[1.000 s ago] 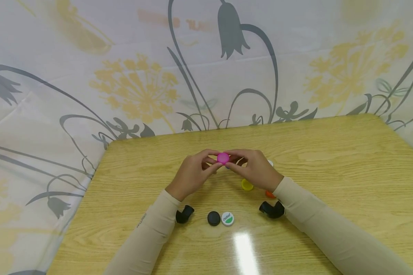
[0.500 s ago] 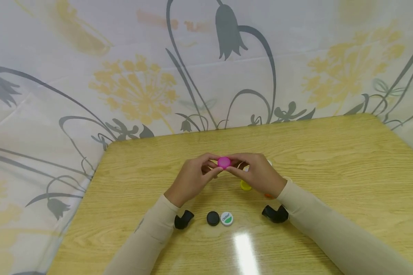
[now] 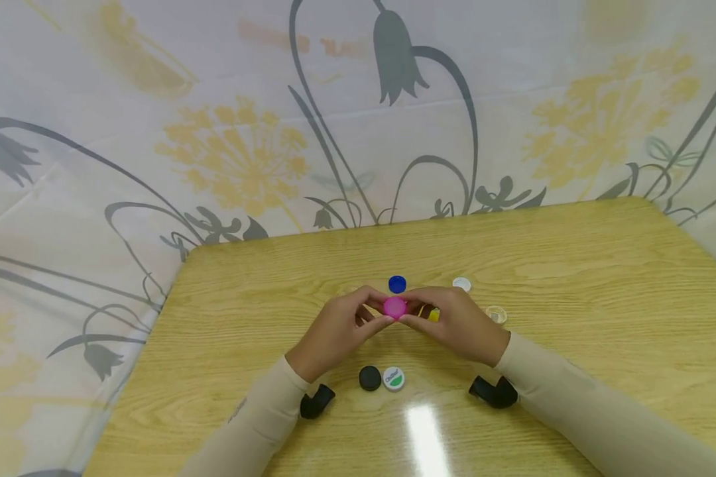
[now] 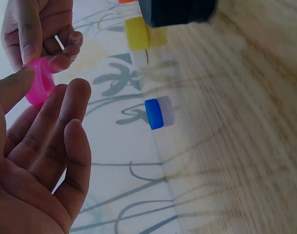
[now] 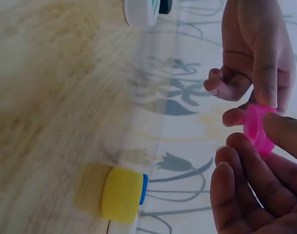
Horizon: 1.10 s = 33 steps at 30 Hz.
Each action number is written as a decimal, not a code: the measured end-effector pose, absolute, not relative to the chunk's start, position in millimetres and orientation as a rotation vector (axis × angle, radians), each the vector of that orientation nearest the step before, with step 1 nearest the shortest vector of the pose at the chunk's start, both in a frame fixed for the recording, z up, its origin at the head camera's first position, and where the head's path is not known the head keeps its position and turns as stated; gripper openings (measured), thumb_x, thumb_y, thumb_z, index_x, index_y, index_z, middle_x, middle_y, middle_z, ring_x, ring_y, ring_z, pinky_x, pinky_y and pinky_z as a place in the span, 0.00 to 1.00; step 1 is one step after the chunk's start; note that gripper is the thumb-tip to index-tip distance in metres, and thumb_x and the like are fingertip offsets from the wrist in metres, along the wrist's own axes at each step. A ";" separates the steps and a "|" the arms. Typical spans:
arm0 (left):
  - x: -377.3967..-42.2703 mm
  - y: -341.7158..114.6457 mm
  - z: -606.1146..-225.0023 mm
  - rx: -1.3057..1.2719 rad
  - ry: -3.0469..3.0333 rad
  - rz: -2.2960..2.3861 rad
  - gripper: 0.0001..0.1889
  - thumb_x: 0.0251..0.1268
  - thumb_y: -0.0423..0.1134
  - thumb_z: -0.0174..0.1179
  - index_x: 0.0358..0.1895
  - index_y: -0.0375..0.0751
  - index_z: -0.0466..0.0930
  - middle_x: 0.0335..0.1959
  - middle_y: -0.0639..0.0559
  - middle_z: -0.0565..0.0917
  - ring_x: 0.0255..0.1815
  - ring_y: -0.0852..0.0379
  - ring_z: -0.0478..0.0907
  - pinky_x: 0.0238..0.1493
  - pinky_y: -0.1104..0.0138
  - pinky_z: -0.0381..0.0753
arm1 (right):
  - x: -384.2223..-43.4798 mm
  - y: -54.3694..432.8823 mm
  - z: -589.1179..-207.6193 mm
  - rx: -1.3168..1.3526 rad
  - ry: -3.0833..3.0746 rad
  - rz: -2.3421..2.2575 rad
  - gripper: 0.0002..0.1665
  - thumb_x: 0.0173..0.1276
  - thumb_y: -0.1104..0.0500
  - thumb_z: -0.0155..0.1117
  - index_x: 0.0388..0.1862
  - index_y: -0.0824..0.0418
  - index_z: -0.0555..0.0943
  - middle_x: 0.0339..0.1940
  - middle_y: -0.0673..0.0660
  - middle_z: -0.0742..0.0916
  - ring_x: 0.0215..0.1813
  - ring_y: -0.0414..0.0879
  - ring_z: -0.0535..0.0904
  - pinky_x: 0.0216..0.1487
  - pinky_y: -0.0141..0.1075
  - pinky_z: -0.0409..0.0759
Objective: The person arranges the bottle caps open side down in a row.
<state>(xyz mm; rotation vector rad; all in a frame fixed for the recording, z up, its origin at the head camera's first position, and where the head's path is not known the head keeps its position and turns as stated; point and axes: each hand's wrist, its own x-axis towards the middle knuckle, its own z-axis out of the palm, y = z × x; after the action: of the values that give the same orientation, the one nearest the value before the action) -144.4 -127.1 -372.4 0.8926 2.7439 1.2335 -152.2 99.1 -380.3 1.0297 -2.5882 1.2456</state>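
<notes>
Moving closer to the near side since the earlier frame, the left grip (image 3: 340,331) and the right grip (image 3: 462,324) are bringing the pink bottle cap (image 3: 395,307) with them, and this is uncovering the blue bottle cap (image 3: 397,284) just beyond them and the clear bottle cap (image 3: 496,315) to the right of the right grip. Both grips are pinching the pink bottle cap between thumb and forefinger from opposite sides, so it is hanging in the air between them, above the table (image 3: 543,258), with its hollow side facing downward. Their other fingers are staying away from it.

As I judge, this cap is being of thin plastic: very light, rather stiff, hardly fragile, but its smooth wall may be slipping if the fingers are pressing unevenly. Strong squeezing could be bending the ring a little. Best is holding it by the side wall, at two opposite points, as the fingers are doing. The yellow bottle cap (image 3: 433,315) is lying partly hidden behind the right grip; the black bottle cap (image 3: 370,378) is resting nearer than both grips.
</notes>
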 end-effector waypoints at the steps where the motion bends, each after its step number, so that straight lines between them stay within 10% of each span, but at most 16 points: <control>1: -143.2 -126.2 -372.3 0.896 2.737 1.227 0.14 0.68 0.42 0.65 0.53 0.46 0.79 0.47 0.55 0.87 0.37 0.61 0.85 0.41 0.72 0.83 | -150.7 100.6 -381.4 1.036 -2.585 1.244 0.16 0.68 0.58 0.69 0.53 0.59 0.85 0.39 0.46 0.90 0.38 0.34 0.82 0.40 0.31 0.82; 33: -123.6 -106.6 -373.0 1.023 2.676 0.767 0.12 0.62 0.49 0.70 0.44 0.47 0.87 0.38 0.60 0.90 0.38 0.69 0.85 0.41 0.79 0.79 | -125.8 126.5 -397.1 1.315 -2.724 1.413 0.12 0.66 0.62 0.70 0.48 0.60 0.85 0.37 0.47 0.90 0.37 0.30 0.83 0.39 0.29 0.84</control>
<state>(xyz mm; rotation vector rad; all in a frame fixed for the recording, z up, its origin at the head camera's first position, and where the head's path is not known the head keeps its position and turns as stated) -123.6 -106.6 -373.0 1.0232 2.6764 0.7674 -125.8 126.5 -397.1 1.3151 -2.7241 1.4126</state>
